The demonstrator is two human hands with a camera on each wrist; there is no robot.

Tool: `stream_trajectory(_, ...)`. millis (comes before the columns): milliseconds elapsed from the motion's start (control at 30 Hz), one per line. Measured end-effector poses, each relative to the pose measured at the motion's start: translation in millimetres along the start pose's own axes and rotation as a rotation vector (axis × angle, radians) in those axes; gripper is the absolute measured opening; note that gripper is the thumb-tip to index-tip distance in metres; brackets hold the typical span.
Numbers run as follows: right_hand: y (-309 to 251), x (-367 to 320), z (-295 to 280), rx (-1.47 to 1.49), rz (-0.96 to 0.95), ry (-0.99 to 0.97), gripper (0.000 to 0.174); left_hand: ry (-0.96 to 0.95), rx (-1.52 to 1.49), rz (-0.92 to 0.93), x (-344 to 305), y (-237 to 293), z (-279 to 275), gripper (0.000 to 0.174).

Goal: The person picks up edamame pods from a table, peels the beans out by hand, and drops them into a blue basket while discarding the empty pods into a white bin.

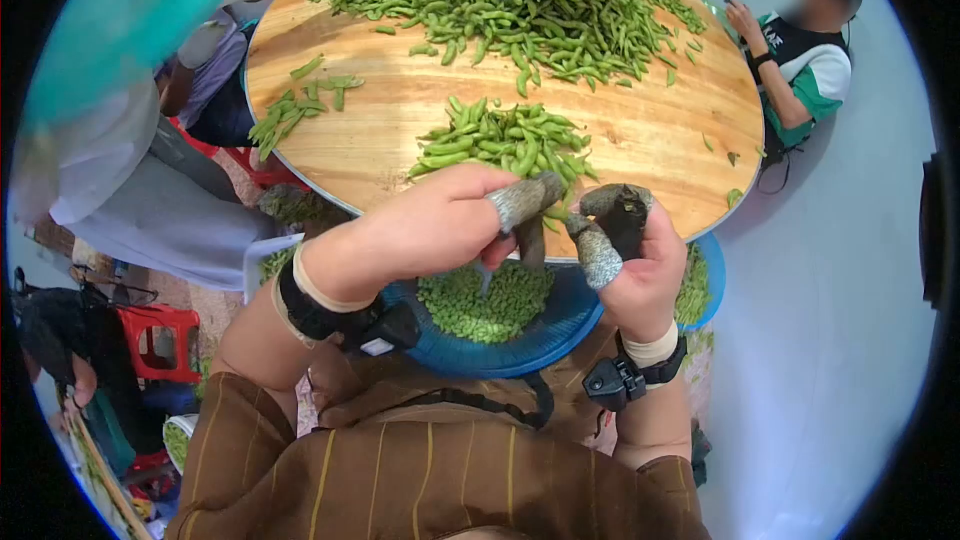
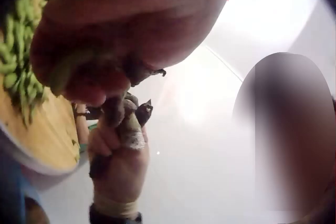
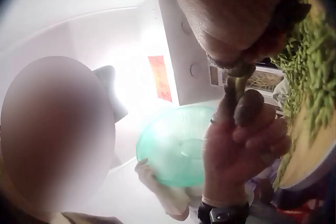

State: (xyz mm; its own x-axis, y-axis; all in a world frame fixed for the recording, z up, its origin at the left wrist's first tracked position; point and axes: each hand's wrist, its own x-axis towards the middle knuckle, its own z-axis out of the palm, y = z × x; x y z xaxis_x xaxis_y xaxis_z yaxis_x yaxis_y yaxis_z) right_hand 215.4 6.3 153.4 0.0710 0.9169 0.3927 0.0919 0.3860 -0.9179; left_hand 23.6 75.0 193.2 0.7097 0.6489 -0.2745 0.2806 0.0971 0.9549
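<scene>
My left hand [image 1: 430,220] and right hand [image 1: 645,265] meet at the table's near edge. Grey-brown covers [image 1: 530,198] wrap the thumb and some fingertips of both. In the right wrist view, a small green soybean pod [image 3: 240,84] is pinched between the fingertips of the two hands. Another green pod [image 2: 68,71] shows inside my curled left fingers in the left wrist view. A small heap of pods [image 1: 505,140] lies just beyond my hands. Below them, a blue basin [image 1: 560,345] contains shelled green beans [image 1: 485,305].
A big pile of pods [image 1: 520,0] covers the back of the round wooden table [image 1: 350,140]. Another blue basin [image 1: 715,275] stands at right. People sit around the table; one at left has a turquoise basin [image 3: 173,145] nearby. Red stools [image 1: 165,340] stand at left.
</scene>
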Motion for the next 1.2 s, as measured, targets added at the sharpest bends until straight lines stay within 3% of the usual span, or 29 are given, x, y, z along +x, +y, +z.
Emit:
stream_trajectory(67,2.2,-10.3,1.1,-0.074,0.087,-0.052,0.026,-0.043,-0.115,-0.039,-9.0,-16.7,8.1,0.032)
stream_trajectory(133,11.5,-23.5,5.6,-0.096,0.125,-0.025,0.027,0.011,-0.515,-0.027,-16.4,-39.6,19.7,0.028)
stream_trajectory(167,16.3,-30.8,8.3,-0.127,0.152,-0.007,0.029,0.013,-0.512,-0.039,-20.2,-47.6,23.5,0.028)
stream_trajectory(233,20.0,-49.7,11.4,-0.038,0.252,-0.021,0.034,0.114,-0.373,0.022,-25.4,-63.5,31.1,0.017)
stream_trajectory(300,22.2,-65.2,12.9,0.058,0.439,-0.203,0.035,0.124,-0.393,0.049,-29.3,-80.1,39.8,0.014)
stream_trajectory(400,28.6,-77.0,16.2,0.045,0.467,-0.270,0.037,0.137,-0.153,0.137,-31.7,-104.0,50.8,0.020)
stream_trajectory(500,37.8,-84.6,16.1,0.044,0.472,-0.293,0.037,0.112,-0.057,0.008,-36.2,-114.1,57.5,0.020)
stream_trajectory(567,40.9,-86.8,16.3,0.034,0.465,-0.319,0.037,0.099,-0.054,-0.067,-36.7,-117.9,59.5,0.020)
stream_trajectory(667,49.0,-92.4,16.7,0.148,0.532,-0.380,0.042,0.215,-0.107,0.013,-34.4,-132.7,63.1,0.020)
stream_trajectory(767,48.4,-88.4,17.4,0.133,0.583,-0.341,0.038,0.143,0.079,0.065,-34.4,-133.9,56.4,0.021)
stream_trajectory(833,49.8,-89.5,19.6,0.243,0.647,-0.329,0.039,0.217,0.587,0.208,-36.5,-124.1,53.5,0.022)
stream_trajectory(867,50.6,-89.8,20.7,0.348,0.704,-0.317,0.040,0.214,0.586,0.203,-35.8,-125.2,52.8,0.022)
stream_trajectory(933,42.9,-85.6,22.9,0.421,0.742,-0.309,0.041,0.163,0.163,-0.016,-35.0,-128.5,52.0,0.024)
stream_trajectory(967,40.7,-83.5,23.2,0.490,0.773,-0.302,0.042,0.163,0.161,-0.019,-34.4,-130.3,51.9,0.024)
stream_trajectory(1067,50.6,-83.8,22.5,0.458,0.773,-0.352,0.040,0.190,0.228,0.068,-33.9,-134.1,51.8,0.023)
stream_trajectory(1133,57.5,-86.1,22.2,0.516,0.837,-0.350,0.038,0.266,0.693,0.282,-34.0,-133.3,52.8,0.020)
stream_trajectory(1200,61.8,-88.1,23.7,0.569,0.884,-0.342,0.035,0.226,0.668,0.312,-32.5,-134.9,49.7,0.017)
